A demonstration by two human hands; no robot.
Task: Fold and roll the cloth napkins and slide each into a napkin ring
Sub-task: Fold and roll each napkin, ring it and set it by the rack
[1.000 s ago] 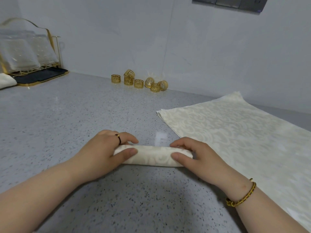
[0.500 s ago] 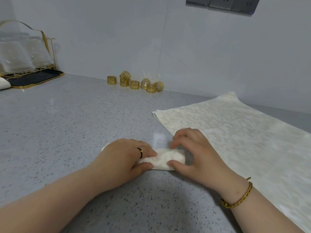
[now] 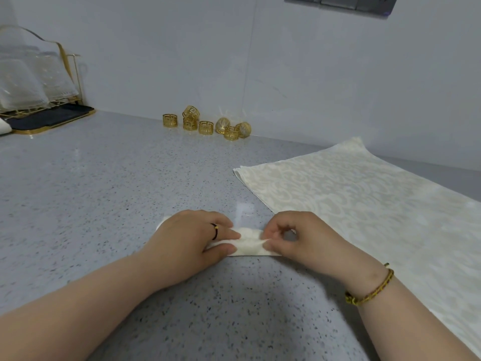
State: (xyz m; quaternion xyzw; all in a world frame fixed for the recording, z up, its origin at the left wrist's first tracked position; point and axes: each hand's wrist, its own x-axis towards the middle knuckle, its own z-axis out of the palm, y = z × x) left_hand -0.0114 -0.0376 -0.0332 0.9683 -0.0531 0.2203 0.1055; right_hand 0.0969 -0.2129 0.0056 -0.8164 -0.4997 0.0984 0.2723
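A rolled cream napkin (image 3: 248,244) is held on the speckled grey bench (image 3: 91,204). Its left part is gripped by the left hand (image 3: 190,238), with the fingers over the top and the thumb at the front. Its right end is pinched by the right hand (image 3: 304,239) between thumb and forefinger. A flat patterned napkin (image 3: 364,204) is spread just to the right. Gold napkin rings (image 3: 205,127) are clustered by the wall.

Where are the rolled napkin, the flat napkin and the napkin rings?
rolled napkin (image 3: 250,243): head view, its uncovered white middle stretch.
flat napkin (image 3: 351,199): head view, patterned centre of the cloth.
napkin rings (image 3: 206,127): head view, front face of the middle gold ring.
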